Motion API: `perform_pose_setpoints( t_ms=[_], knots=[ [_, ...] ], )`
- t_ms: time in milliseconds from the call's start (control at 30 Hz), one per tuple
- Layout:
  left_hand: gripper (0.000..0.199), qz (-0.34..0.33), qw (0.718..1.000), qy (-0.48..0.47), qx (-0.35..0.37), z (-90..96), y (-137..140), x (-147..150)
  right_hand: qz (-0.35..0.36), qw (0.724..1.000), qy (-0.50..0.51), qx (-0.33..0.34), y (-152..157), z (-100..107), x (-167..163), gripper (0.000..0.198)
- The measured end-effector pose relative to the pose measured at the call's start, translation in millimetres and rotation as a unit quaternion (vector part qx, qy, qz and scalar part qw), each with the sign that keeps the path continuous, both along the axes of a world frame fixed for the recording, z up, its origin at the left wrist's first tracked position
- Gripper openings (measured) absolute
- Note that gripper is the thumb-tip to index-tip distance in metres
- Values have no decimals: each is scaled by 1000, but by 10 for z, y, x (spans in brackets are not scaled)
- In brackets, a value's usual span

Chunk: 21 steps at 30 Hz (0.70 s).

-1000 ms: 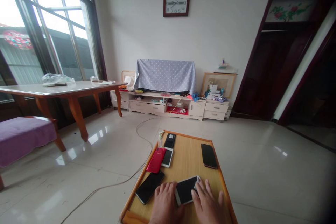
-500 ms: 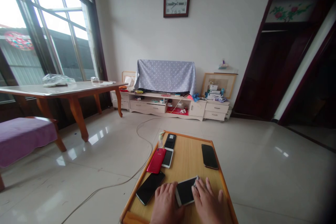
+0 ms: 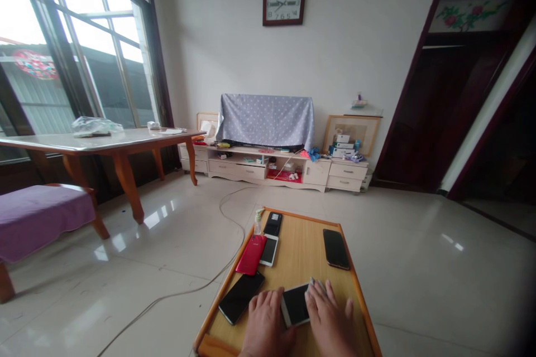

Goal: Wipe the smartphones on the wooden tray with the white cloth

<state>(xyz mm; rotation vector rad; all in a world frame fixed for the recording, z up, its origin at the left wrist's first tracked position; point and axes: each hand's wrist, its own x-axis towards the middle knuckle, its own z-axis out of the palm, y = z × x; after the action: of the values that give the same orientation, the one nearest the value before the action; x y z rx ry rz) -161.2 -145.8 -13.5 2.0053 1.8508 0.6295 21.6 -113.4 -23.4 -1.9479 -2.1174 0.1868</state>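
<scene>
Bottle (image 3: 258, 226), clear, is being borne by wooden bench (image 3: 305, 234), glossy phone (image 3: 295, 305) being held by half-curled left hand (image 3: 267, 315), pale wad (image 3: 312, 281) by loosely bent right hand (image 3: 330, 313).

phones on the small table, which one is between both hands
The white-edged phone, dark screen up, left hand at one end, right hand at the other. Every other phone, even the white phone partly hidden by the red phone, lies outside them.

2 hands (image 3: 264, 318) at white-edged phone (image 3: 296, 307), red phone (image 3: 251, 255), wooden table (image 3: 307, 245)
</scene>
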Motion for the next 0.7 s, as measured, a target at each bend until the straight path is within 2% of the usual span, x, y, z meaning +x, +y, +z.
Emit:
perform_pose_setpoints(
  t_ms=[67,200,267,333,500,567,700],
  knots=[
    [74,3,1000,2,2,-19,6,-1,25,1000,9,-11,-39,55,-112,51],
    [67,1,1000,10,-8,-62,18,-33,140,987,52,-55,-208,219,-439,48],
    [69,-2,1000,20,-18,-69,23,-46,167,982,63,-60,-239,272,-503,47],
    [71,4,999,27,-26,-65,28,-43,157,985,61,-46,-204,281,-466,46],
    [80,9,1000,18,-13,-61,34,-7,55,998,23,-15,-50,206,-286,46],
    [78,8,1000,13,-12,-73,36,-11,65,997,23,-20,-67,186,-315,46],
    [69,7,1000,14,-14,-88,39,-37,143,988,43,-39,-166,157,-446,47]
  ],
)
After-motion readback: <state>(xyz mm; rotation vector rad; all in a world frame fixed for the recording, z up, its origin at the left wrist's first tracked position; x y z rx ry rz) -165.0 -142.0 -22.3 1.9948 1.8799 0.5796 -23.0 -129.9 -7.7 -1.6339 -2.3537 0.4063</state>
